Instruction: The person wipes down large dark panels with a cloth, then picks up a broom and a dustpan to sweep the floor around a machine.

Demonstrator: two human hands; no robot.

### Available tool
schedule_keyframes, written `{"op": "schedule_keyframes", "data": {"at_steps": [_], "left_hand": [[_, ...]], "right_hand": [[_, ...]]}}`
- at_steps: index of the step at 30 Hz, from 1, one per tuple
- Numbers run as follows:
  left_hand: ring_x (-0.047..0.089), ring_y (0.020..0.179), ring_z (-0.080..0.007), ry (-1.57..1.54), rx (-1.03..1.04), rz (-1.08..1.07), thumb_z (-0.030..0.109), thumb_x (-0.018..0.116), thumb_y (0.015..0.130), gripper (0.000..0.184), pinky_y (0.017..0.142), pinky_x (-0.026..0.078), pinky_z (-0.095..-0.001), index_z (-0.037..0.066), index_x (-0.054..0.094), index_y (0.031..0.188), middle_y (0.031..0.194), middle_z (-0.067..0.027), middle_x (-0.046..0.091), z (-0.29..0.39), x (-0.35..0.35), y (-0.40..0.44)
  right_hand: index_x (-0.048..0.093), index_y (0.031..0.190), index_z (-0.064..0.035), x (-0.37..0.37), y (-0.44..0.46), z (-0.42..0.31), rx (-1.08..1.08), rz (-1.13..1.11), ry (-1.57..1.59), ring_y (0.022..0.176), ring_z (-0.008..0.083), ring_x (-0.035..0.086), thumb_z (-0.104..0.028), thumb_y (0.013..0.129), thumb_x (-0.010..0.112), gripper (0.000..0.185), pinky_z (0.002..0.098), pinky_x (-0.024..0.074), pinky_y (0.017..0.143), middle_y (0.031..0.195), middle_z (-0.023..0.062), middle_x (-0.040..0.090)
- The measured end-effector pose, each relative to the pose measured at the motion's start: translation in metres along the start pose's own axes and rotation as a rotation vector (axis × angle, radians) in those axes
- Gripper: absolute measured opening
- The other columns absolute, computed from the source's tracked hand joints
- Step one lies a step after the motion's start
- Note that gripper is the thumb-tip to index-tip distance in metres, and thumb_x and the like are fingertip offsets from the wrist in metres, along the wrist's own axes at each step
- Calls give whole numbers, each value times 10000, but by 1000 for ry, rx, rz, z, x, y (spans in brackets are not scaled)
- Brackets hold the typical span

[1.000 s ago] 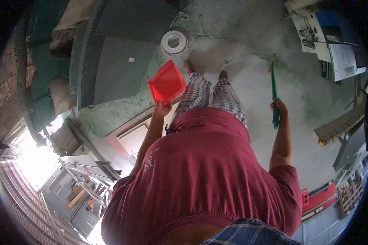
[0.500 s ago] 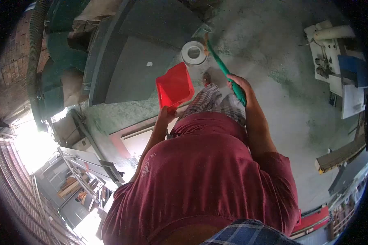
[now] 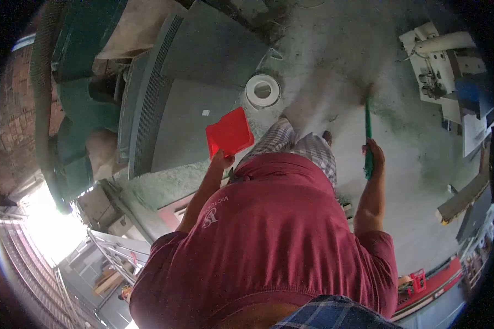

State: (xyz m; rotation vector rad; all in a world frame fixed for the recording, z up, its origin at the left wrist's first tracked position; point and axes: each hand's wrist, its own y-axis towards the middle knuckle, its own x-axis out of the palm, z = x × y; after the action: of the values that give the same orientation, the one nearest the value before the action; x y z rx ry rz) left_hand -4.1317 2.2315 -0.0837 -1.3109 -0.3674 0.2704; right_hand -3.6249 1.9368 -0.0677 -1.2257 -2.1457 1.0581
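My left hand [image 3: 223, 158] is closed around the near end of a red dustpan [image 3: 229, 131], which hangs in front of my left leg. Out to the right, my right hand [image 3: 374, 155] grips the green handle of a hand broom [image 3: 368, 122]. The broom's brownish bristle end [image 3: 368, 96] points forward over the floor and is blurred, so I cannot tell whether it touches the ground. A white ring-shaped roll [image 3: 262, 91] lies on the floor ahead, beyond the dustpan and apart from it.
Large dark grey sheets [image 3: 197, 104] lean in a stack on the left, beside green draped material [image 3: 82, 118]. White machinery [image 3: 436, 74] stands at the far right, with a beam [image 3: 464, 197] nearer. Greenish stains mark the concrete floor [image 3: 400, 208].
The broom has swung right, away from the white ring, with my right hand moving outward. My left hand still holds the dustpan, now turned a little. My feet have shifted.
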Motion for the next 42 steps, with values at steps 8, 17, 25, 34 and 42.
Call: {"op": "schedule_keyframes", "data": {"at_steps": [8, 17, 25, 34, 42], "left_hand": [[519, 619, -243, 192, -37, -1, 252, 419, 803, 215, 558, 449, -368, 59, 471, 881, 753, -117, 539, 62, 83, 32], [540, 669, -253, 249, -42, -173, 207, 438, 784, 219, 568, 452, -384, 39, 474, 919, 813, -134, 555, 65, 109, 25], [533, 606, -243, 285, -61, 0, 267, 411, 800, 286, 543, 443, -364, 35, 476, 953, 787, -138, 559, 26, 101, 2], [521, 597, -225, 246, -74, -1, 337, 364, 809, 337, 547, 438, -350, 47, 512, 892, 716, -120, 557, 15, 107, 30], [543, 690, -240, 180, -171, -176, 292, 406, 790, 301, 626, 443, -375, 63, 483, 970, 800, -121, 566, 39, 147, 57]], "right_hand": [[462, 951, -81, 69, -35, -15, 64, -102, 166, 475, 79, 455, -263, 772, 554, 271, 199, 384, 440, 625, 25, 501], [407, 882, -92, 258, 154, 54, -170, -612, -206, 448, 92, 418, -222, 775, 551, 221, 221, 374, 391, 580, 26, 430], [505, 784, -43, 242, 103, -27, 306, -434, 166, 470, 102, 453, -230, 761, 572, 201, 221, 377, 434, 600, 43, 503], [469, 906, -73, 64, 22, -53, 190, 75, 117, 486, 95, 466, -178, 754, 581, 216, 167, 399, 421, 600, 53, 476], [477, 1021, -89, 93, 8, -61, 75, -152, 138, 539, 79, 451, -282, 761, 558, 334, 188, 366, 486, 635, -2, 468]]}}
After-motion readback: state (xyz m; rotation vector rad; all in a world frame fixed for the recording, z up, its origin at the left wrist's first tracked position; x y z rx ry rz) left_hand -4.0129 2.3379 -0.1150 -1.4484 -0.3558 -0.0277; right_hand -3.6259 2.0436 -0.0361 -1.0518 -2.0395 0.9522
